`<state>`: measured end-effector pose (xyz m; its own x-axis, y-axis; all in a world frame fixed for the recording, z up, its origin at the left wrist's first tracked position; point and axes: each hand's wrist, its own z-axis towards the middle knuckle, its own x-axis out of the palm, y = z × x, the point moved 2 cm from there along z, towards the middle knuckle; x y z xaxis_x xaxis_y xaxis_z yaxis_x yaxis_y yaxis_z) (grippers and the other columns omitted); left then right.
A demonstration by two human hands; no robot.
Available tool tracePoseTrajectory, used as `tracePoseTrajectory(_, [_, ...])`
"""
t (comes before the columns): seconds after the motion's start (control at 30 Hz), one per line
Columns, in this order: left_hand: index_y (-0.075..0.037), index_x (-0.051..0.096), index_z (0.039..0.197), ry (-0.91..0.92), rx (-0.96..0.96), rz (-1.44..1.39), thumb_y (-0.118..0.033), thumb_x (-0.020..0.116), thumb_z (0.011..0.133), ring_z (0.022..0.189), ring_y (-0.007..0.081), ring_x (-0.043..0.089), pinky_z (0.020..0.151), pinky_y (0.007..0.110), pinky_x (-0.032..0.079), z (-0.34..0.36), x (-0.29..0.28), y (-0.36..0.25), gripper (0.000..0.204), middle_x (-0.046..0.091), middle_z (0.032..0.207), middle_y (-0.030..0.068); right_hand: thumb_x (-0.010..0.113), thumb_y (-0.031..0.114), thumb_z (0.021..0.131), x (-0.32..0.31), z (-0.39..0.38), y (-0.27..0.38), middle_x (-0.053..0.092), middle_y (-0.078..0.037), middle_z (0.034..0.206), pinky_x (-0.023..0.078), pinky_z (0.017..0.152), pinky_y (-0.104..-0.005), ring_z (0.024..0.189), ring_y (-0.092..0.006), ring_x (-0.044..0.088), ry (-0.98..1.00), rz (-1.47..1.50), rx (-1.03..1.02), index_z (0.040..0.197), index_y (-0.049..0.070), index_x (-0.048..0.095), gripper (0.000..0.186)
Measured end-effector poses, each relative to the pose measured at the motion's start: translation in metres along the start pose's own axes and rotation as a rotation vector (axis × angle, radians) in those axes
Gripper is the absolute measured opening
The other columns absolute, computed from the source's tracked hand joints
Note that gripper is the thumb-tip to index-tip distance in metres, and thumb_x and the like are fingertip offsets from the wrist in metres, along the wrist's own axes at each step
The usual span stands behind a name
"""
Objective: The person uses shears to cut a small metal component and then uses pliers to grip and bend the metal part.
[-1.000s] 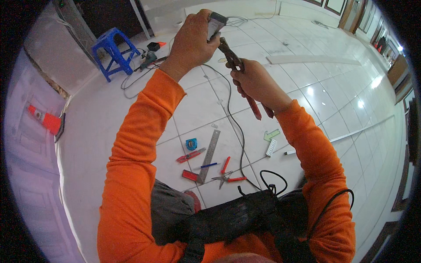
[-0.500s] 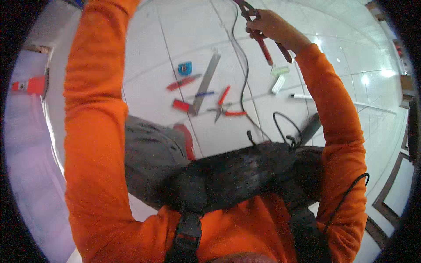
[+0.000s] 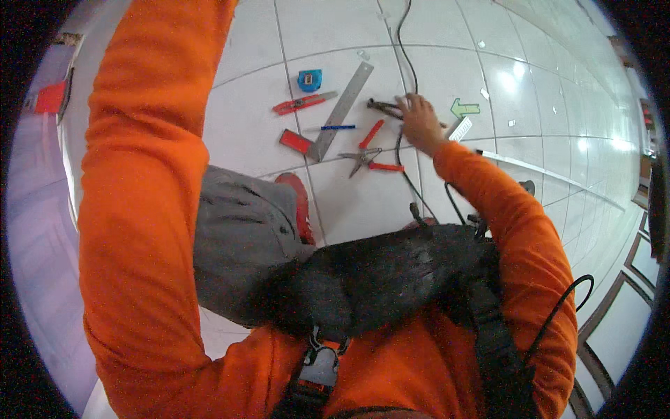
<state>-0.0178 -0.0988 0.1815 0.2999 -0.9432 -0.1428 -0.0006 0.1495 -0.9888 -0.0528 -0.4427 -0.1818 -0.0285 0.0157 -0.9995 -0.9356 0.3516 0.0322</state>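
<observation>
Well, tiles [image 3: 356, 202] (white) underlie the right hand [image 3: 422, 126].

Floor [image 3: 370, 209]: pale square tiles, glossy at right. Blue tape measure [image 3: 310, 80] above red knife [image 3: 300, 105]. Red-handled square [image 3: 347, 101], blue pen [image 3: 338, 127] across its blade. Red-handled pliers [image 3: 363, 156] spread. Black cable [image 3: 413, 68] trailing. Dark pincers [image 3: 385, 108] low; tile contact unclear. Green arrow [image 3: 466, 109] near white slotted piece [image 3: 459, 130]; long white strip [image 3: 544, 170] farther right.
</observation>
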Motion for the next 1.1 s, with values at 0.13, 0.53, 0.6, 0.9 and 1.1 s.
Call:
tracePoseTrajectory(0.13, [-0.009,0.067,0.099,-0.018,0.014,-0.151,-0.031,0.062,0.1,0.084,0.017,0.067,0.07,0.035,0.059,-0.006,-0.007,-0.005,0.023,0.068,0.089,0.0052,0.072,0.055,0.075,0.013,-0.029,0.063,0.035,-0.019,0.153,0.024,0.114,-0.0629,0.142,-0.0429,0.029,0.259,-0.06,-0.375,0.152,0.013,0.034,0.096])
tracePoseTrajectory(0.53, [-0.008,0.066,0.115,-0.016,0.123,-0.578,-0.027,0.063,0.098,0.094,0.022,0.07,0.085,0.04,0.058,0.004,-0.018,-0.005,0.026,0.072,0.104,0.0061,0.066,0.033,0.091,-0.032,-0.009,0.071,0.055,-0.022,0.123,0.043,0.096,-0.0615,0.113,-0.0412,0.056,0.486,0.185,-0.297,0.138,0.012,0.05,0.053])
tracePoseTrajectory(0.6, [-0.006,0.059,0.115,0.064,0.215,-0.575,-0.028,0.066,0.095,0.093,0.0207,0.068,0.085,0.037,0.057,0.001,-0.018,-0.017,0.03,0.068,0.101,0.0073,0.068,0.026,0.089,-0.085,0.018,0.049,0.056,-0.024,0.117,0.05,0.09,-0.0529,0.111,-0.0414,0.057,0.453,0.289,-0.153,0.131,0.01,0.054,0.047])
tracePoseTrajectory(0.9, [-0.004,0.061,0.104,0.197,0.438,-0.613,-0.034,0.057,0.1,0.08,0.0227,0.069,0.071,0.036,0.056,-0.007,0.017,-0.062,0.031,0.069,0.088,0.0108,0.066,0.014,0.095,-0.331,0.05,-0.009,0.064,-0.005,0.082,0.049,0.064,-0.0266,0.073,-0.0115,0.059,-0.097,1.32,0.413,0.125,0.003,0.065,0.031])
tracePoseTrajectory(1.1, [-0.007,0.059,0.099,0.075,0.263,-0.425,-0.043,0.057,0.101,0.07,0.0204,0.063,0.062,0.034,0.053,-0.025,0.053,-0.075,0.036,0.066,0.081,0.0083,0.071,0.022,0.09,-0.367,0.035,-0.008,0.065,-0.013,0.095,0.051,0.071,-0.0392,0.083,-0.028,0.063,-0.572,0.525,0.301,0.121,0.004,0.062,0.037])
